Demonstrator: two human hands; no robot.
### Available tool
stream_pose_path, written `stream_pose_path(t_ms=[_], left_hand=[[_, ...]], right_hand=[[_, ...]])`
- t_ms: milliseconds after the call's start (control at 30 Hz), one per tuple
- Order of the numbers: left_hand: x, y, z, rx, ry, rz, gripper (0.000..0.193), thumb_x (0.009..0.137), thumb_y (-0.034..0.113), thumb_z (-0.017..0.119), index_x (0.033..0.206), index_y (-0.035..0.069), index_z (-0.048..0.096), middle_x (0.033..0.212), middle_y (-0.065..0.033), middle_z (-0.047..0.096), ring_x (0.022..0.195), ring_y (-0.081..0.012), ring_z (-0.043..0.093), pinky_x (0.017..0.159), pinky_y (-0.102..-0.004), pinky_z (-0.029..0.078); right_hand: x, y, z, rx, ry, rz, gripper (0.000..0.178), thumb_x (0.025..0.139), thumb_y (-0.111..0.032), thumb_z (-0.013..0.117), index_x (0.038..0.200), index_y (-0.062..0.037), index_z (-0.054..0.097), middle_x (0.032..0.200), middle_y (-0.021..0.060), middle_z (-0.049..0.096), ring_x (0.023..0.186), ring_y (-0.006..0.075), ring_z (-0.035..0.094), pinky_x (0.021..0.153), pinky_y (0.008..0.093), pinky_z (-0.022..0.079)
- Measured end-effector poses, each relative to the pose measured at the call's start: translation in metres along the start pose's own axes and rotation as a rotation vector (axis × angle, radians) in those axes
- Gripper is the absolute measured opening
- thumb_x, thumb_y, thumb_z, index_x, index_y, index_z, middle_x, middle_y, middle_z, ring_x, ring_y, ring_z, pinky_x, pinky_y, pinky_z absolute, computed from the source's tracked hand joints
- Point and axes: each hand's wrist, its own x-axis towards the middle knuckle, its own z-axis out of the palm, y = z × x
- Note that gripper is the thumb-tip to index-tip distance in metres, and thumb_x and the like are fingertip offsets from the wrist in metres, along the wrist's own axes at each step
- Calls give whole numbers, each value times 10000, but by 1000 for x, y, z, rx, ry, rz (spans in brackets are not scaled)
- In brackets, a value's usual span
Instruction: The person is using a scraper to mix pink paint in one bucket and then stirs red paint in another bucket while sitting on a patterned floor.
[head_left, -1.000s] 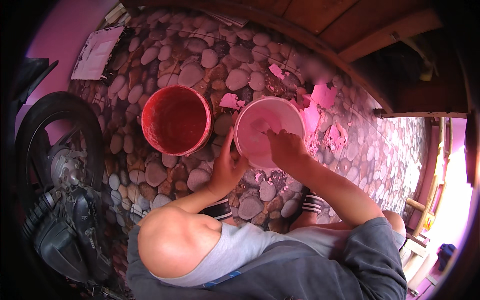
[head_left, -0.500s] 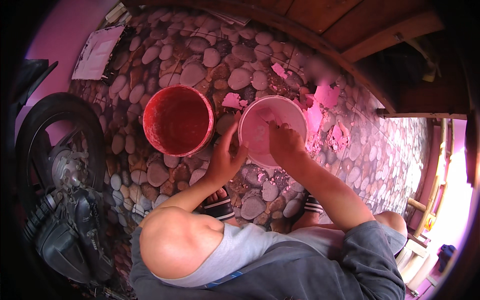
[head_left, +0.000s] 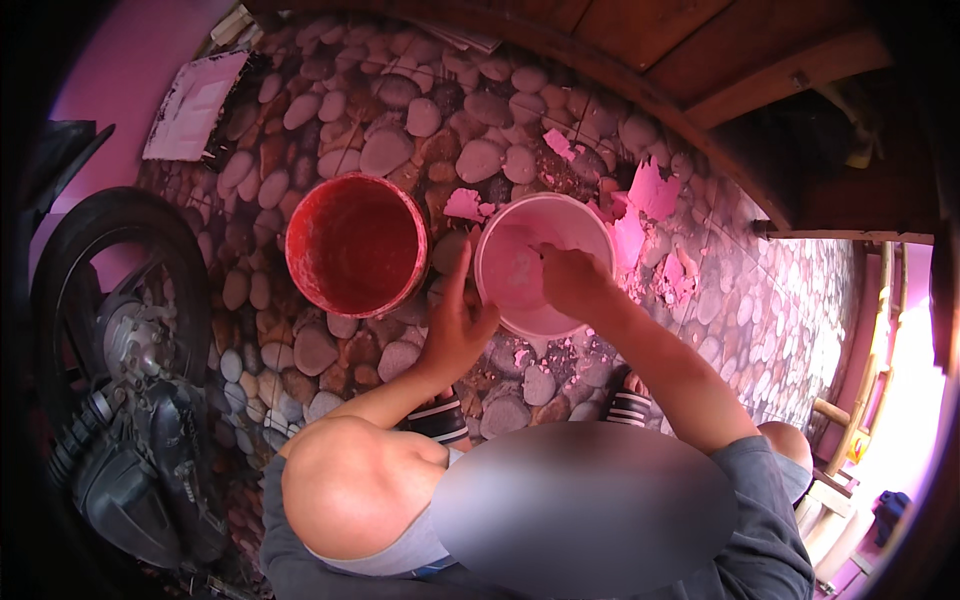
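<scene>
The floor (head_left: 310,350) is printed with rounded grey and brown pebbles, and over it lie thin, jagged pink flakes (head_left: 627,240), with finer crumbs around them. Dark brown planks of wooden furniture (head_left: 660,70) edge the upper right, and a motorcycle (head_left: 145,330) with a black tyre stands at the left. The red bucket (head_left: 355,240) is round, its rim smeared with pale residue. The pink bucket (head_left: 575,222) stands just to its right, in front of the person's feet: circular and pale-rimmed, its inside coated pink with whitish patches at the bottom. The left hand (head_left: 455,330) rests against its near left side, thumb and fingers spread apart. The right hand (head_left: 570,280) reaches in over the rim, fingers curled tightly around a small tool (head_left: 541,253), of which only a dark bit shows at the fingertips.
</scene>
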Motion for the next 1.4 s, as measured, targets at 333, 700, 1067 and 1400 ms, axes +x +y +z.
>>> stream_pose_path(t_ms=[333,700,1067,1400], left_hand=[[6,8,-8,197,-57,46,612,964,133,556,1470,13,234,923,-57,599,727,-69,527,646,-225,446],[8,18,-4,128,-122,-32,697,947,127,576,1519,80,181,1086,-22,596,741,-21,495,631,-190,419],[-1,21,7,120,-180,-153,746,950,181,588,1531,96,128,812,27,570,701,-24,492,644,-183,407],[-7,14,7,86,-166,-136,720,954,149,582,1525,87,149,914,-5,601,691,-14,489,627,-175,415]], right_hand=[[-23,-24,9,41,46,128,303,900,-137,463,1190,-98,543,1028,236,629,901,397,661,793,451,547],[-24,-25,20,63,-18,99,477,841,-109,529,1311,-63,466,1004,232,617,886,383,658,787,444,538],[-25,-18,49,142,13,33,479,816,-104,554,1269,29,473,1006,263,620,913,401,651,800,447,538],[-24,-26,46,536,158,-8,461,845,-102,507,1281,48,488,919,330,631,890,452,638,761,479,522]])
